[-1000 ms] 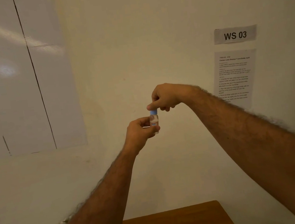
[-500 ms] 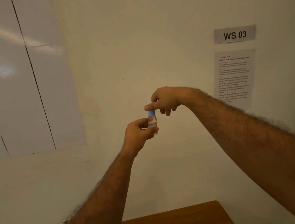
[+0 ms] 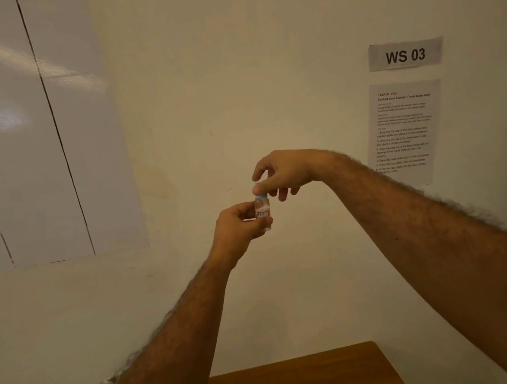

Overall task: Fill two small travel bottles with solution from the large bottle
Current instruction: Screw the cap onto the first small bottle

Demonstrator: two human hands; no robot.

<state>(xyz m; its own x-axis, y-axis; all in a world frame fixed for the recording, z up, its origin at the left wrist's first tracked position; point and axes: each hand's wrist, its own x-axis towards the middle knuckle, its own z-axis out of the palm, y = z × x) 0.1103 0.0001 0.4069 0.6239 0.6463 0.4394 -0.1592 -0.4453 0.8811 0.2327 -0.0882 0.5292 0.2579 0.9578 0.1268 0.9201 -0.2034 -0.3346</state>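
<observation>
A cream wall (image 3: pixel 231 68) fills most of the view, with a "WS 03" sign (image 3: pixel 405 55) and a printed instruction sheet (image 3: pixel 405 132) on its right. Low down shows a corner of the wooden bench (image 3: pixel 314 377). Held up in the air, well above it, is the small travel bottle (image 3: pixel 262 213), upright, with the left hand (image 3: pixel 238 226) wrapped round its body. The right hand (image 3: pixel 285 174) pinches the blue cap (image 3: pixel 260 196) between thumb and forefinger, its other fingers (image 3: pixel 282 193) loose. The step looks like turning the cap: best keep the bottle upright, grip the body firmly and twist only the cap.
</observation>
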